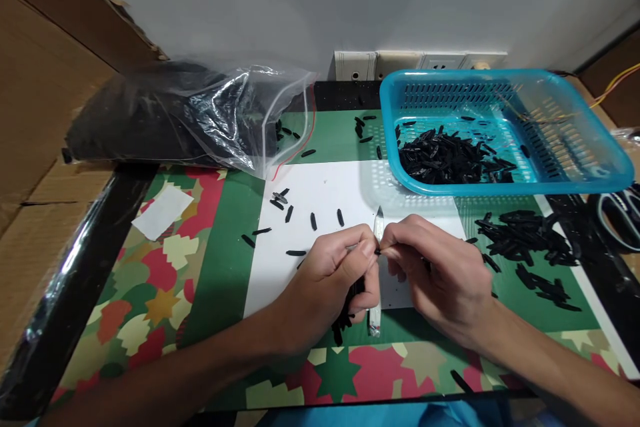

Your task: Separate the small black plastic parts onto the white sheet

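My left hand (pixel 327 273) is closed, its thumb and forefinger pinched together. Under its curled fingers is a bunch of small black strips (pixel 342 325). Fingertip to fingertip with it, my right hand (pixel 443 270) pinches a tiny black strip (pixel 378 251), which is mostly covered by the fingers. Beneath both hands lies a slim white craft knife (pixel 375 317), its grey pointed tip facing the wall. It rests on a white sheet (pixel 273 280), where several loose black strips (pixel 313 221) are scattered left of the hands.
A blue plastic basket (pixel 525 188) holding many black strips stands at back right. Nearer me are piles of strips (pixel 525 237) and scissors (pixel 617 220). A clear zip bag (pixel 220 113) full of black material lies at back left, near a white paper scrap (pixel 163 211).
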`<state>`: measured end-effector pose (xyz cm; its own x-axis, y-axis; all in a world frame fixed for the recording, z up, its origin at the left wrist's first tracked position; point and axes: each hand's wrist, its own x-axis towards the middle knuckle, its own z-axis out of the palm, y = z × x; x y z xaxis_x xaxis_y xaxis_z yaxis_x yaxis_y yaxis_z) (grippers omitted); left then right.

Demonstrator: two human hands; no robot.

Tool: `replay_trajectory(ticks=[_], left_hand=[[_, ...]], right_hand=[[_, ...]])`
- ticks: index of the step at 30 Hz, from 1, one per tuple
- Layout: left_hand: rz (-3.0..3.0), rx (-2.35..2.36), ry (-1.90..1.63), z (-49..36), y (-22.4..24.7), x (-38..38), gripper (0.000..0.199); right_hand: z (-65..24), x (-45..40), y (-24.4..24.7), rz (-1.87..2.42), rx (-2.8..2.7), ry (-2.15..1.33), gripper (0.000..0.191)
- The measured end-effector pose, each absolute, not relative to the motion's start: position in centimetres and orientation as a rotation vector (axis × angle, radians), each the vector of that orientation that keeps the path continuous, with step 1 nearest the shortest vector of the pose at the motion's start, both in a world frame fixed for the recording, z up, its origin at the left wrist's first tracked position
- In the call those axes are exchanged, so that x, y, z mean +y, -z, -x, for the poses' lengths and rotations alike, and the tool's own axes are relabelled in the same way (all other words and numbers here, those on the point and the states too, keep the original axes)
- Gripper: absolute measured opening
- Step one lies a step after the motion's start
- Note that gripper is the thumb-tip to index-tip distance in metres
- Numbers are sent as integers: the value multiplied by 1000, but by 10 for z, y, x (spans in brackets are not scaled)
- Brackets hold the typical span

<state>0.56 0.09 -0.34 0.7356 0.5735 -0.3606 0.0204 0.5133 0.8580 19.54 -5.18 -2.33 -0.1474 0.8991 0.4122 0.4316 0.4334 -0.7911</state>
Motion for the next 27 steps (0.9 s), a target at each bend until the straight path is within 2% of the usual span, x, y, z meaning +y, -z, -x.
replay_trajectory(ticks=[6,18,27], left_hand=[[-982,684,-373,-6,3,2,36],[-933,652,-341,-5,-3,3,33],[-836,628,-318,-3,-5,1,34]], right_hand=[[-197,-51,22,1165,-1801,-739,27],[-195,-50,16,1149,-1609,-1014,12],[-194,-51,7,1106,-1427,-1254,16]])
